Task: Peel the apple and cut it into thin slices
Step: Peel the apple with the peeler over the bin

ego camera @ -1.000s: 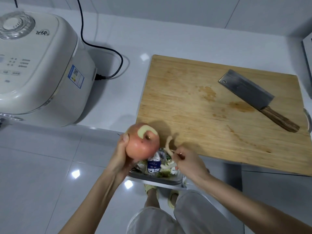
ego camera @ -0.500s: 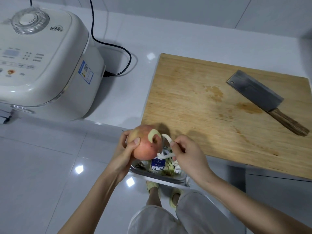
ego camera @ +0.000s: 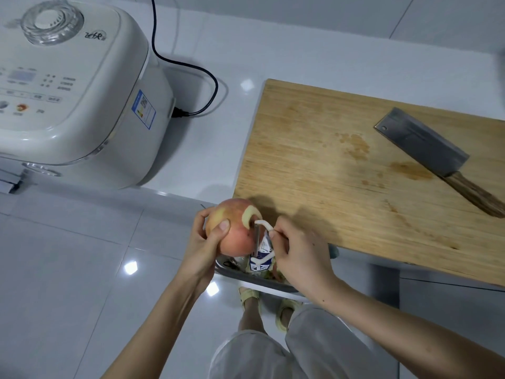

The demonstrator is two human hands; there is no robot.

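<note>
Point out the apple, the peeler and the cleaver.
apple (ego camera: 232,239): head view, red skin at its middle.
peeler (ego camera: 257,237): head view, its metal blade.
cleaver (ego camera: 420,142): head view, flat of the blade.

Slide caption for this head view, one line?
Left hand holds a barely peeled apple above a bin; right hand sets a peeler against it; cleaver lies on the cutting board.

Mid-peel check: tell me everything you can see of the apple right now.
The apple is round, red-pink with a yellowish patch, and its skin is mostly on. One curved pale strip near the top is bare flesh. It is held in the air just off the near left corner of the cutting board, above a bin of scraps. The left hand grips it, thumb across the front. The peeler, held by the right hand, has its blade against the apple's right side.
</note>
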